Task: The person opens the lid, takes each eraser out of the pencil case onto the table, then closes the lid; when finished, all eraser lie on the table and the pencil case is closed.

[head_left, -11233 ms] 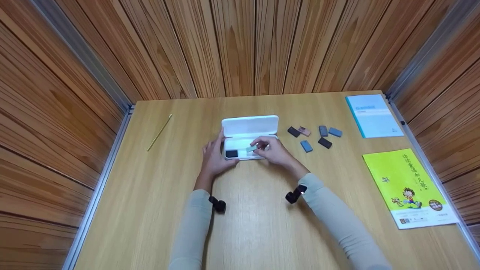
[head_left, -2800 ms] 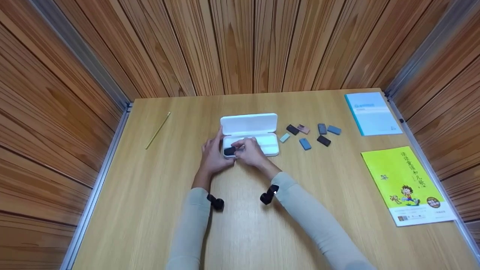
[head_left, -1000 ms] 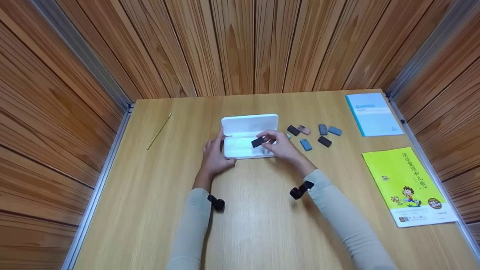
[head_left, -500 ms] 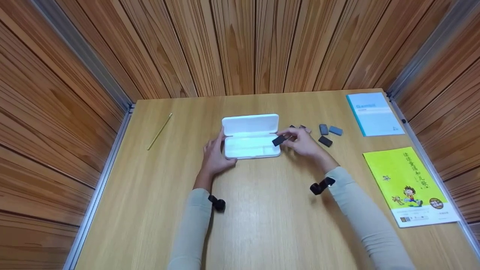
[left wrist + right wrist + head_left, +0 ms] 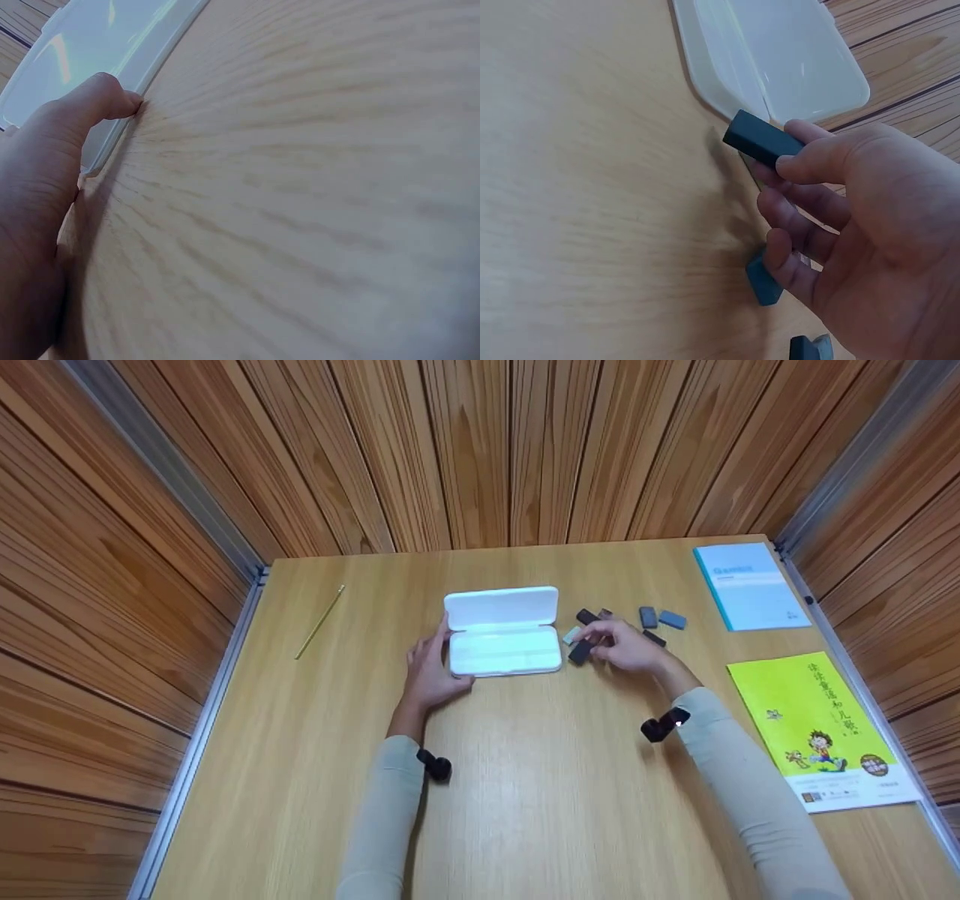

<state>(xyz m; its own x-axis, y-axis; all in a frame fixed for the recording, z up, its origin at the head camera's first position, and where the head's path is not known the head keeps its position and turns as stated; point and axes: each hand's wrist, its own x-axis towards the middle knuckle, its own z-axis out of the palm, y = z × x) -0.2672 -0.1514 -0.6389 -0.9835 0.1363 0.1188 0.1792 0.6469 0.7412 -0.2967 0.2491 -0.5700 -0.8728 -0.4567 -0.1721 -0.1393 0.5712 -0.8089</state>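
Steadying the white case (image 5: 504, 651) at its left end, my left hand (image 5: 429, 675) rests with relaxed fingers, unmoved. The case tray, which held a black eraser (image 5: 580, 651) seconds ago, now looks empty. My right hand (image 5: 628, 646) pinches that eraser, carried right and down toward the desk (image 5: 525, 780) beside the other erasers (image 5: 660, 619).

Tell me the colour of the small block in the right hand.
Black block; the right wrist view shows it best.
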